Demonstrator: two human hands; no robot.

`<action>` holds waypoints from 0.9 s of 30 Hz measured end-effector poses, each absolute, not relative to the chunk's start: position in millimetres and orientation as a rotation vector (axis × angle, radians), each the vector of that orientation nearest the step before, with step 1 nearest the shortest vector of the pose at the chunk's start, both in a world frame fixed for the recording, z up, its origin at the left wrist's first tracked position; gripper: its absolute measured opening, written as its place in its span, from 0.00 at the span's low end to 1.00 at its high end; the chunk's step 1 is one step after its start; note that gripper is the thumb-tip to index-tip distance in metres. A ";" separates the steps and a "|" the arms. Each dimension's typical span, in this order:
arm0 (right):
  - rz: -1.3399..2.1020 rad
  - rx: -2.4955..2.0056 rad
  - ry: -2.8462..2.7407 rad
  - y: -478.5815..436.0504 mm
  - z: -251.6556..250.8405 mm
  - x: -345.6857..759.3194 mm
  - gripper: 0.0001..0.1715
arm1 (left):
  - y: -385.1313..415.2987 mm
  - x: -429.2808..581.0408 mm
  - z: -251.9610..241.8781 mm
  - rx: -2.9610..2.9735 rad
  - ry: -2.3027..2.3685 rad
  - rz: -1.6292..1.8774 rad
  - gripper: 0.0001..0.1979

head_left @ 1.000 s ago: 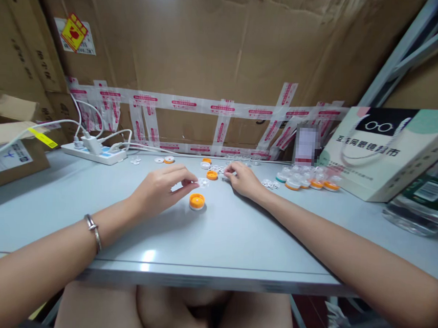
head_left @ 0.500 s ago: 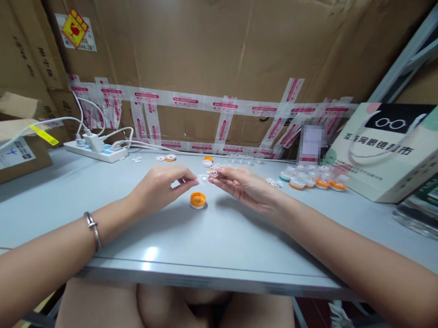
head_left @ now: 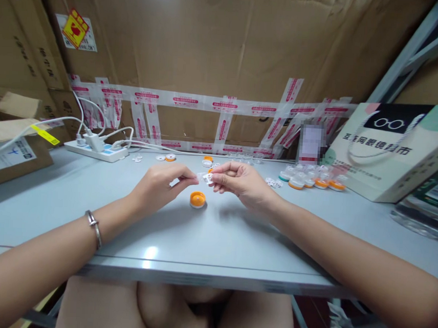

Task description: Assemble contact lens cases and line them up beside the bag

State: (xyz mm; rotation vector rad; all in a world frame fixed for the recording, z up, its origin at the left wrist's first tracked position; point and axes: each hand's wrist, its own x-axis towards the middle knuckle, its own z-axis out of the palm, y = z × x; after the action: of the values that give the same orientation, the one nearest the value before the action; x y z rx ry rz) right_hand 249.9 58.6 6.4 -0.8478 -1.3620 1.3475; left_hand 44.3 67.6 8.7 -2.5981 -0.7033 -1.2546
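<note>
One small white plastic piece (head_left: 208, 178), pinched in our right hand (head_left: 242, 182), now comes just beside the clear plastic piece (head_left: 200, 176) our left hand (head_left: 162, 181) pinches, seemingly pairing them.

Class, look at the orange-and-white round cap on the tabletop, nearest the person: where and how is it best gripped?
The orange-and-white round cap is probably best pinched across opposite sides of its outer wall, coming from the near side. It sits flat, hollow facing up, so its round wall offers fingers an even hold; the left hand and right hand are farther back.
</note>
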 end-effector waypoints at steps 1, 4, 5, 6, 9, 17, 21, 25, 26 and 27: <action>1.329 -0.849 -1.376 58.2 5.5 248.7 0.19 | 67.0 44.6 8.5 -2.599 -0.691 -1.264 0.08; 1.271 -0.855 -1.370 56.0 3.0 243.6 0.18 | 65.6 45.6 7.5 -2.593 -0.651 -1.293 0.07; 1.259 -0.853 -1.361 55.1 2.5 241.7 0.17 | 65.3 45.9 7.2 -2.589 -0.638 -1.303 0.07; 1.253 -0.849 -1.347 54.2 2.1 239.9 0.17 | 65.0 46.2 6.9 -2.583 -0.629 -1.314 0.06; 1.262 -0.834 -1.288 52.1 1.5 236.1 0.16 | 64.9 47.0 6.3 -2.558 -0.602 -1.353 0.05; 1.328 -0.813 -1.233 50.9 -2.9 233.3 0.16 | 63.8 48.8 5.5 -2.546 -0.565 -1.371 0.04; 1.349 -0.790 -1.212 50.1 -0.9 232.5 0.16 | 62.9 49.1 6.2 -2.537 -0.540 -1.364 0.04; 1.419 -0.796 -1.162 48.8 1.1 232.9 0.20 | 63.1 49.0 6.5 -2.542 -0.532 -1.341 0.04; 1.421 -0.797 -1.153 48.5 1.2 233.0 0.20 | 63.2 48.8 6.3 -2.550 -0.531 -1.331 0.04; 1.419 -0.797 -1.148 48.2 1.2 233.0 0.20 | 63.4 48.6 5.9 -2.556 -0.530 -1.321 0.04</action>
State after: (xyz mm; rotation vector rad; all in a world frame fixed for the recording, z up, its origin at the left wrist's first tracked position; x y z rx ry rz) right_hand 233.0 48.2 1.2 -0.7968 -1.1477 1.4190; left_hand 48.6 63.4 5.9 -2.5564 -0.5302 -1.3211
